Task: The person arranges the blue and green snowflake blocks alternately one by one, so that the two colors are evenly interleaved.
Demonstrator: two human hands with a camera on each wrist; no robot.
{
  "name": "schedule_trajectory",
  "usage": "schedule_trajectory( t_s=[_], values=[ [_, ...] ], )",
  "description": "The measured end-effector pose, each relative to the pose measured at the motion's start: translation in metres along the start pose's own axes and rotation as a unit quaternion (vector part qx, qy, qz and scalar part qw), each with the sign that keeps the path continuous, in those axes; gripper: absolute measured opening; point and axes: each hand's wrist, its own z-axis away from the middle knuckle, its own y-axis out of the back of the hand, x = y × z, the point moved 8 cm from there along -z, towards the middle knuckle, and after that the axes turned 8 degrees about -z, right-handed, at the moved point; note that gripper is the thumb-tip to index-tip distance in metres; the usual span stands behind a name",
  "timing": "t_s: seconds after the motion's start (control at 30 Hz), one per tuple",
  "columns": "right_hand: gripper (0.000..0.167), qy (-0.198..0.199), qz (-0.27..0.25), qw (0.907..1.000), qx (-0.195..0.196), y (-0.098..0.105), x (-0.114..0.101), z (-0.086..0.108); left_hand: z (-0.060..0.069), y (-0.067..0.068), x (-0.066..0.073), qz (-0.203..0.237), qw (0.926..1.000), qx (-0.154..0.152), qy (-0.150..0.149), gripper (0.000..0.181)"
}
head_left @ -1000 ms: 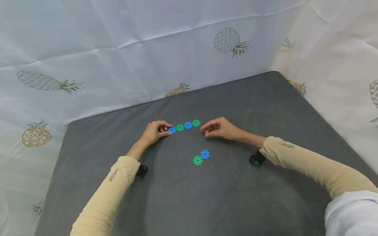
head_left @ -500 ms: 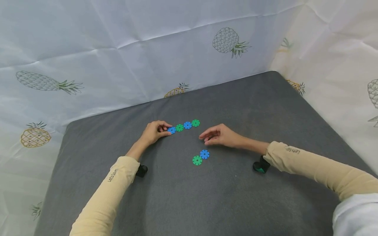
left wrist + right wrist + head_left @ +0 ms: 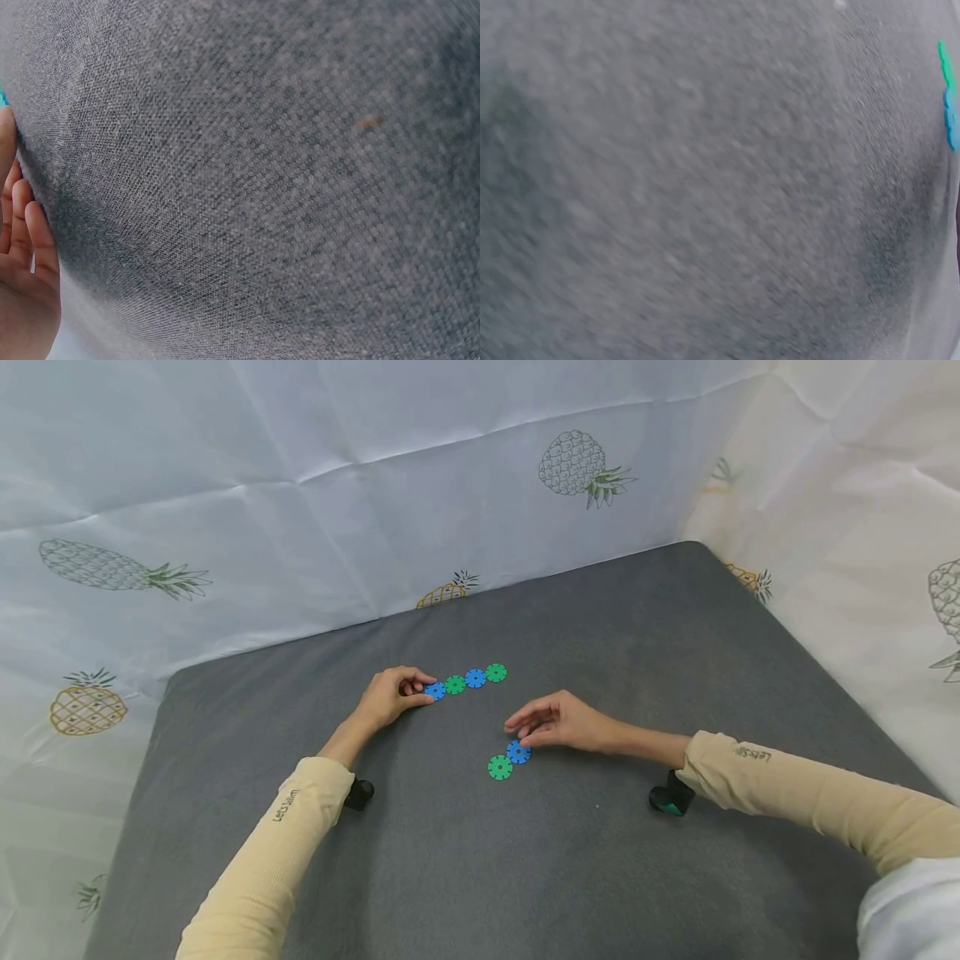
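Observation:
Notched plastic discs lie in a row on the grey cloth, edge to edge. From left to right come a blue disc [image 3: 436, 692], a green disc [image 3: 455, 685], another blue disc [image 3: 476, 678] and another green disc [image 3: 496, 672]. My left hand [image 3: 384, 697] pinches the leftmost blue disc between thumb and fingers. Nearer to me, a separate blue disc [image 3: 516, 754] and green disc [image 3: 500, 767] meet at their edges. Over this pair's blue disc, my right hand [image 3: 570, 722] has loosely bent fingers and holds nothing; its thumb tip overlaps the disc's edge, contact unclear.
The grey cloth-covered table [image 3: 585, 877] extends around both hands. White pineapple-print fabric [image 3: 315, 527] hangs behind it and along the sides. A black wrist camera [image 3: 670, 797] sits below the right forearm, and another black wrist camera [image 3: 360, 794] below the left.
My right hand has moved toward me, from beside the row's right end to the separate blue and green pair. My left hand stays on the row's leftmost blue disc.

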Motion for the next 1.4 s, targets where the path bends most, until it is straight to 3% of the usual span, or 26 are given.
schedule_trajectory(
  t_s=[0.23,0.53,1.2,1.4],
  values=[
    [0.034,-0.005,-0.014,0.9999,-0.008,-0.007,0.004,0.006,0.000,0.000,0.000,0.000,1.0000,0.002,-0.004,0.025],
    [0.035,0.002,0.008,0.9998,-0.018,-0.013,0.006,0.010,-0.001,-0.001,-0.002,0.000,1.0000,-0.001,0.001,0.024],
    [0.034,0.037,0.076,0.9949,-0.056,-0.004,0.007,-0.001,-0.002,-0.002,-0.003,0.004,1.0000,0.002,0.000,0.024],
    [0.036,0.031,0.081,0.9938,-0.069,-0.003,0.008,-0.003,-0.002,-0.001,-0.003,0.004,1.0000,0.004,-0.007,0.024]
  ],
)
